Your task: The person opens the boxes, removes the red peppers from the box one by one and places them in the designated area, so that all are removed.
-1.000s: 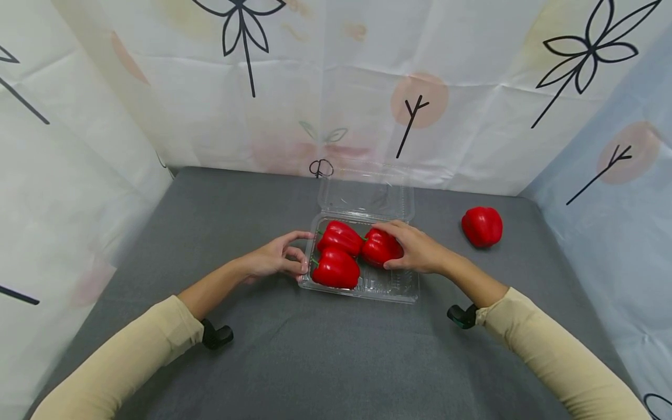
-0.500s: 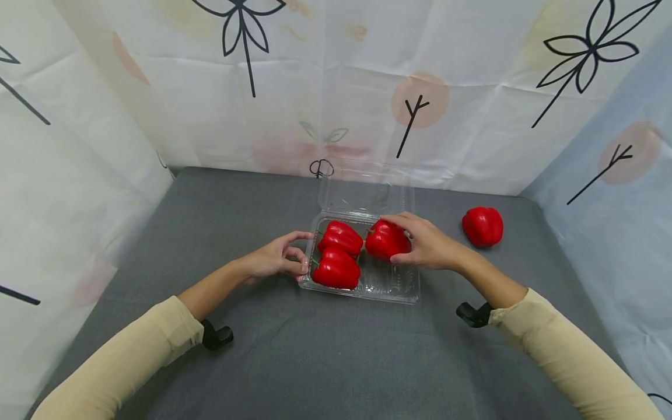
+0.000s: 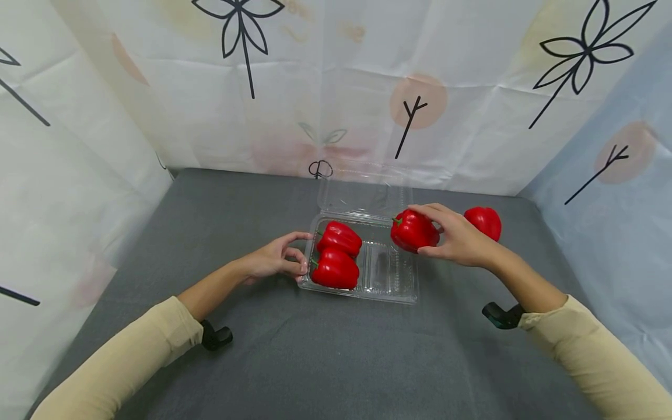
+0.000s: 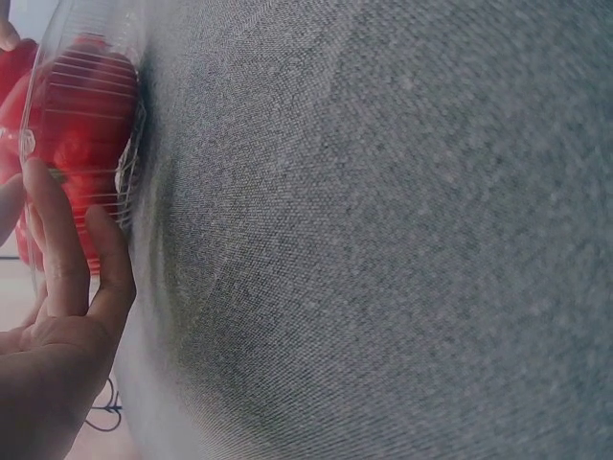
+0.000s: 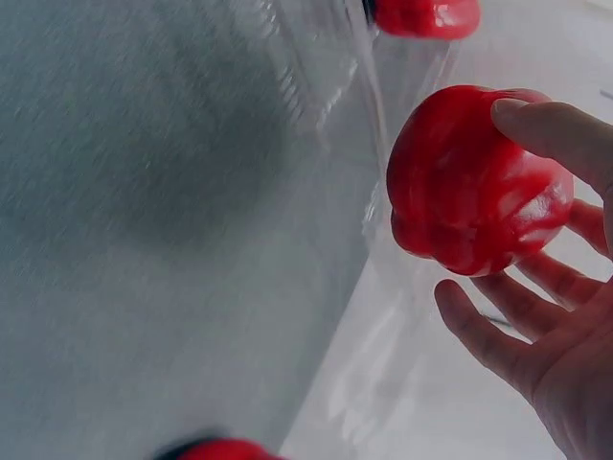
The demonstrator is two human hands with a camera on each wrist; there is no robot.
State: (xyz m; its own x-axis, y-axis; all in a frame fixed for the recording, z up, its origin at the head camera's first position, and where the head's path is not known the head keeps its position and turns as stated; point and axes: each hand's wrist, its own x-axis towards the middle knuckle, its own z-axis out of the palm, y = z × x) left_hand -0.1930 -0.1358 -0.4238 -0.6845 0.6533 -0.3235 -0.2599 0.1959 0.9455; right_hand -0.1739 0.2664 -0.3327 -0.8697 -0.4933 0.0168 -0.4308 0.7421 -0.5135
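Note:
In the head view my right hand [image 3: 459,236] holds a red bell pepper [image 3: 412,231] between thumb and fingers, over the right back corner of a clear plastic clamshell container [image 3: 375,297]. The right wrist view shows this held pepper [image 5: 469,182] raised above the container's edge, thumb on one side and fingers on the other. My left hand [image 3: 275,256] grips the container's left rim, its fingers against the outer wall in the left wrist view. Two red bell peppers lie in the container's left half, a back one [image 3: 341,236] and a front one [image 3: 336,269].
Another red bell pepper [image 3: 485,223] sits on the grey table [image 3: 336,361] at the right, partly hidden behind my right hand. The container's clear lid [image 3: 364,195] stands hinged open toward the patterned curtain [image 3: 357,87] at the back.
My right hand has lifted the pepper from beside the other two and carried it right and back, toward the container's right edge. My left hand stays at the left rim.

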